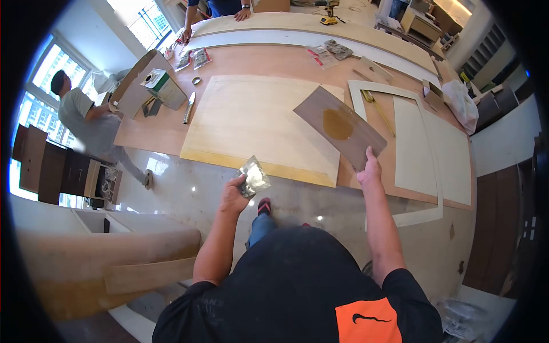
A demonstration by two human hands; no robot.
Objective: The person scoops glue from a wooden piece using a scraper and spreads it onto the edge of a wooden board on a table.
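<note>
My left hand (233, 196) is closed around a crinkled silver foil packet (253, 176), in front of the near edge of a pale wooden panel (251, 126). In my right hand (371, 167) is the near corner of a flat, brownish rectangular board (314, 106). A pool of amber liquid (338, 124) lies on that board's upper face. The board is above the panel's right part and covers some of it. A utility knife (189, 108) rests left of the panel, near a small roll of tape (196, 80).
A white frame (432, 166) lies at the table's right, with a yellow tool (380, 114) across its opening. An open metal can (163, 88) stands at the left. Plastic packets (322, 56) and a cordless drill (329, 16) are farther back. One person (86, 114) walks at left; another (220, 8) stands behind the table.
</note>
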